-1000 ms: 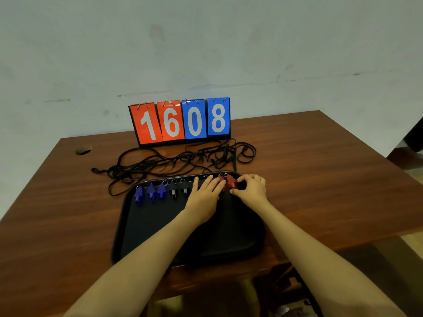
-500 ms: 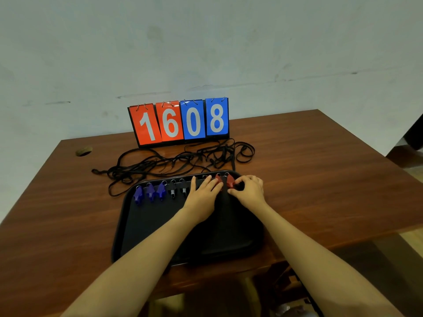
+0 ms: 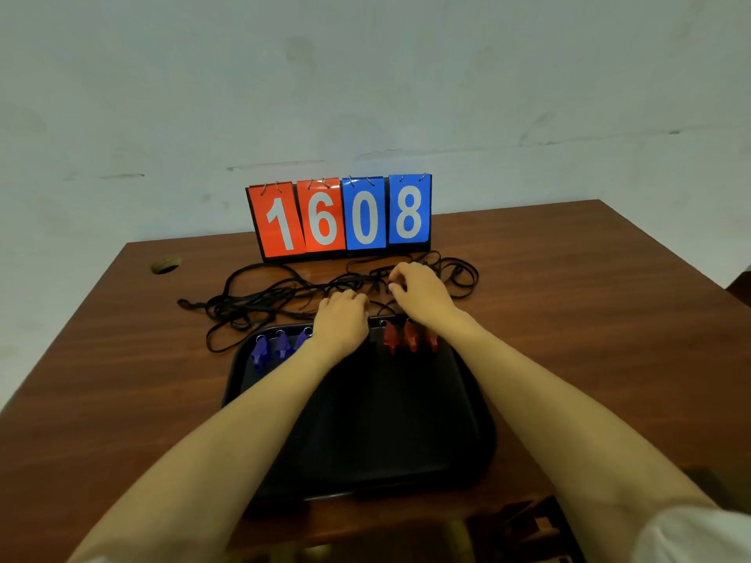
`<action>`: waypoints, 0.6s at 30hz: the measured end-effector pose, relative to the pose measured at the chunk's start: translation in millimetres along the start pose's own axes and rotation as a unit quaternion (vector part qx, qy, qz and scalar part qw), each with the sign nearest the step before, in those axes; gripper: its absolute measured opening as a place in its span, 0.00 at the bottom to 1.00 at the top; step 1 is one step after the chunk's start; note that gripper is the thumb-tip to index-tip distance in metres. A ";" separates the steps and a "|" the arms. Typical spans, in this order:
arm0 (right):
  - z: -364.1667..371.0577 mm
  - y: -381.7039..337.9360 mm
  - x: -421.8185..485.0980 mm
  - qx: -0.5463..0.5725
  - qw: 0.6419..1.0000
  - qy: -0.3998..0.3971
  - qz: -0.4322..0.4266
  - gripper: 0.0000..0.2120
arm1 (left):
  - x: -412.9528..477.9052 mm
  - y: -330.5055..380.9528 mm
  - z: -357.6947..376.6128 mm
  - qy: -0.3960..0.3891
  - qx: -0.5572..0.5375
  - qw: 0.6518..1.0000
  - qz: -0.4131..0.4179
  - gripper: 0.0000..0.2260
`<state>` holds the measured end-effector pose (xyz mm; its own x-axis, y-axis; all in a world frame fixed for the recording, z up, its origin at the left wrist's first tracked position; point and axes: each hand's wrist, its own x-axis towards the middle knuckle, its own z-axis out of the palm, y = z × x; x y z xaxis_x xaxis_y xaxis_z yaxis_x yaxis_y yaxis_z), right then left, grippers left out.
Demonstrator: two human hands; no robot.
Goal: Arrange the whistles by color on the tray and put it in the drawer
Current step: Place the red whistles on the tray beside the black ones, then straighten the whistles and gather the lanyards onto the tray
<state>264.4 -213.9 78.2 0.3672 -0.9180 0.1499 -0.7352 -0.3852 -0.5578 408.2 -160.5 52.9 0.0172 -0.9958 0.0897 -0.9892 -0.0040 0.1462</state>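
A black tray lies on the wooden table in front of me. Three blue whistles stand in a row at its far left, and three red whistles at its far right. My left hand reaches over the tray's far rim and hides the middle of the row. Its fingers curl down into the tangle of black cords just beyond the tray. My right hand is further out, fingers curled and pinching the cords near the scoreboard.
A flip scoreboard reading 1608 stands at the table's back edge against the wall. A round cable hole is at the back left. Bare table top lies to the right of the tray.
Both hands left the whistles on the tray and moved forward to the cords behind it. All three red whistles now show in a row. The camera tilted closer to the table.
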 end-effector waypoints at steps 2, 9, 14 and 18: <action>9.0 -1.1 20.3 -0.025 0.999 -0.027 0.038 0.12 | 13.1 -10.7 -1.1 -0.037 0.004 0.999 -0.006 0.15; 40.7 18.3 50.2 -0.160 0.980 -0.097 0.074 0.20 | 48.3 -38.4 4.9 -0.147 -0.010 0.989 -0.004 0.18; 50.5 25.4 51.3 -0.212 0.975 -0.056 0.042 0.13 | 46.5 -47.3 12.1 -0.174 -0.043 0.984 -0.023 0.21; 45.6 21.1 45.8 -0.249 0.968 -0.021 0.023 0.13 | 43.7 -46.5 5.2 -0.144 -0.032 0.988 -0.048 0.17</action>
<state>291.7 -259.7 36.1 0.3424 -0.9348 0.0944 -0.9310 -0.3511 -0.0996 454.2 -204.2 44.9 0.0599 -0.9756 -0.2112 -0.9738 -0.1036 0.2022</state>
